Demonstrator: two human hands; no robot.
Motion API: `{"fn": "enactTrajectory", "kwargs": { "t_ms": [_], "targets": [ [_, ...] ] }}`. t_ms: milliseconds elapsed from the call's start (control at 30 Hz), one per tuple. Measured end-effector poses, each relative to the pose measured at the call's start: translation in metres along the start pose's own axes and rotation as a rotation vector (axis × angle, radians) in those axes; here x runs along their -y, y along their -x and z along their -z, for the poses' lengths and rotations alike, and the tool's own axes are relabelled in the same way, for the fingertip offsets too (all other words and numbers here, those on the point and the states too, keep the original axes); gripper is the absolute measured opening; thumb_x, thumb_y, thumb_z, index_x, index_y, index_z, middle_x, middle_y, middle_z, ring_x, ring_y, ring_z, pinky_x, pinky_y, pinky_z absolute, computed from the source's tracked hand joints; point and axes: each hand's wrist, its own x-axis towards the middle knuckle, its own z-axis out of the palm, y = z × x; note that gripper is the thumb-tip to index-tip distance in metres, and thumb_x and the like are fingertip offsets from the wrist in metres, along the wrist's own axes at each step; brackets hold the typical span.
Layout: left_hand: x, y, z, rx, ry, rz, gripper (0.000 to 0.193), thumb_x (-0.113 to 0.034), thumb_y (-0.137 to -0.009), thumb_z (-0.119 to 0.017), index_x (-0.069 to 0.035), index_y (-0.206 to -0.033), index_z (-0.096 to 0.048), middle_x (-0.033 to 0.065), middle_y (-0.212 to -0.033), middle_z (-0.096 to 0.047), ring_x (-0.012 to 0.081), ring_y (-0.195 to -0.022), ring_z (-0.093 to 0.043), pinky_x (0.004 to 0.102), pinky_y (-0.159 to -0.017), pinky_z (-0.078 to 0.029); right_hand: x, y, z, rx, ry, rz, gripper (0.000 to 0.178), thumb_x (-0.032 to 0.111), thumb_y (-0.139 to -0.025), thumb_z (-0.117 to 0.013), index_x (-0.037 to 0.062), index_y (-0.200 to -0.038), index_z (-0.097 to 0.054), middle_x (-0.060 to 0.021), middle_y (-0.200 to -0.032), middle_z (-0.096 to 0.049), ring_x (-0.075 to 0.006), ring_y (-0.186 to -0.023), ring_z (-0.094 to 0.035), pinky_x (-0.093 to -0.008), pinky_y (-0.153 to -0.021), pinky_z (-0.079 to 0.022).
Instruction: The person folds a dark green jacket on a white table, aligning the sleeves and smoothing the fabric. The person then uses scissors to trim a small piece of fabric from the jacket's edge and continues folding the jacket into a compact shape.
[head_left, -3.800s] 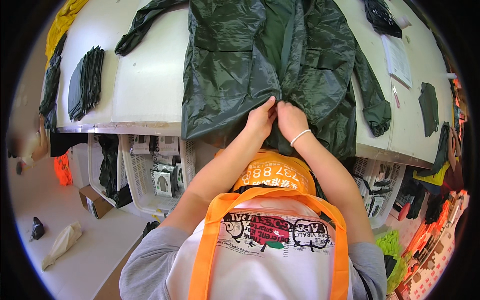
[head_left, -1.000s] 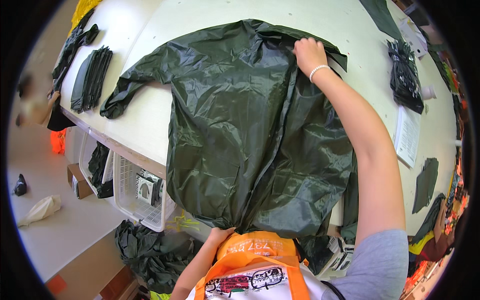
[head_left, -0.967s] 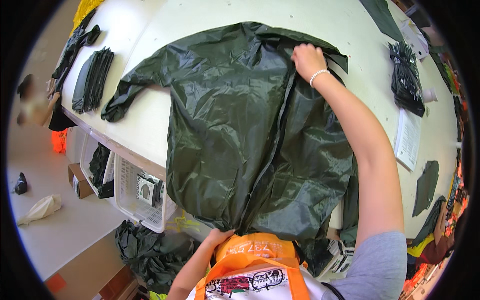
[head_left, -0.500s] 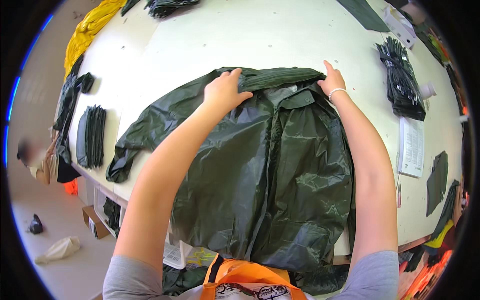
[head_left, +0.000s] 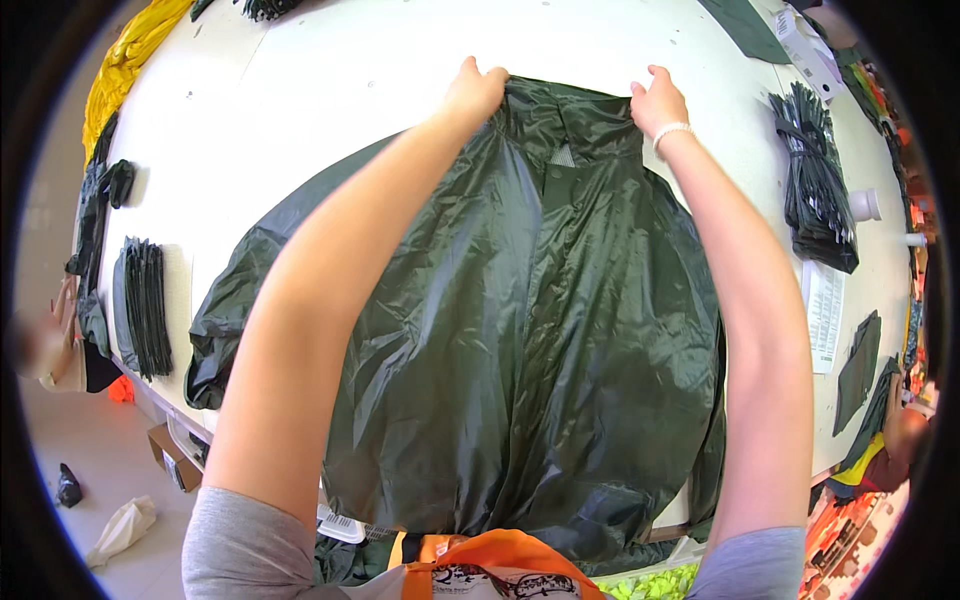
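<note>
A dark green, shiny rain jacket (head_left: 440, 330) lies spread over the table, its front facing up and its lower hem hanging toward me past the near edge. My left hand (head_left: 476, 92) grips the left corner of the raised collar or hood piece (head_left: 590, 115), fingers closed on the fabric. At the right corner of that same piece, my right hand (head_left: 658, 104), with a white beaded bracelet, pinches the fabric. The piece is stretched flat between both hands. One sleeve (head_left: 240, 300) spreads out to the left; the right sleeve is mostly hidden behind my right forearm.
On the white table (head_left: 340, 50), a stack of folded dark pieces (head_left: 145, 305) stands left, and a strapped dark bundle (head_left: 812, 175) lies right beside printed sheets (head_left: 825, 300). Yellow fabric (head_left: 125, 60) hangs at the far left. People are partly visible at both sides.
Both hands have moved away from me, drawing the collar or hood piece up and open from its bunched fold. The jacket front now lies stretched farther across the table.
</note>
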Motion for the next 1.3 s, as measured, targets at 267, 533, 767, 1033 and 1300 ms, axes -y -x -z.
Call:
{"fn": "enactTrajectory", "kwargs": {
  "t_ms": [267,533,767,1033,1300],
  "targets": [
    [0.078,0.127,0.009,-0.067,-0.554,-0.767,0.053,-0.009,-0.087,-0.049,-0.004,-0.139,-0.036,0.0181,-0.139,-0.041,0.0348,-0.130,-0.037,0.0465,-0.107,-0.029,0.050,0.159,0.006,0.317,0.152,1.137,0.018,0.027,-0.078,-0.065,0.0092,-0.074,-0.061,-0.0049,-0.078,-0.059,-0.0207,-0.082,-0.056,-0.0342,-0.078,-0.040],
    [0.114,0.128,0.006,0.011,-0.906,-0.627,0.064,-0.041,-0.088,-0.053,-0.009,-0.141,-0.036,0.0092,-0.150,-0.029,0.0281,-0.137,-0.027,0.0484,-0.112,-0.018,0.034,0.181,0.031,0.402,0.500,0.898,0.008,0.011,-0.072,-0.059,0.0099,-0.068,-0.066,-0.0048,-0.073,-0.063,-0.0206,-0.082,-0.058,-0.0333,-0.075,-0.039],
    [0.114,0.128,0.006,-0.010,-0.848,-0.611,0.059,-0.038,-0.088,-0.054,-0.009,-0.138,-0.040,0.0093,-0.148,-0.032,0.0260,-0.136,-0.029,0.0493,-0.111,-0.018,0.033,0.158,0.017,0.375,0.354,0.714,0.010,0.020,-0.076,-0.065,0.0112,-0.071,-0.064,-0.0050,-0.074,-0.063,-0.0229,-0.081,-0.056,-0.0365,-0.073,-0.039],
    [0.068,0.103,-0.012,-0.046,-0.577,-0.166,0.040,-0.040,-0.083,-0.063,-0.003,-0.100,-0.064,0.0144,-0.108,-0.064,0.0307,-0.100,-0.061,0.0371,-0.082,-0.050,0.053,0.135,-0.005,-0.035,0.108,0.368,0.041,0.012,-0.066,-0.078,0.0041,-0.100,-0.055,-0.0108,-0.095,-0.055,-0.0286,-0.094,-0.054,-0.0382,-0.078,-0.046],
    [0.055,0.048,-0.042,0.158,-0.774,-0.097,0.046,-0.044,-0.077,-0.069,0.001,-0.075,-0.067,0.0155,-0.072,-0.067,0.0260,-0.066,-0.066,0.0351,-0.062,-0.053,0.023,0.167,-0.051,-0.086,-0.427,0.157,0.011,0.007,-0.080,-0.065,-0.0010,-0.088,-0.065,-0.0165,-0.077,-0.064,-0.0273,-0.067,-0.064,-0.0338,-0.064,-0.050]
  ]
}}
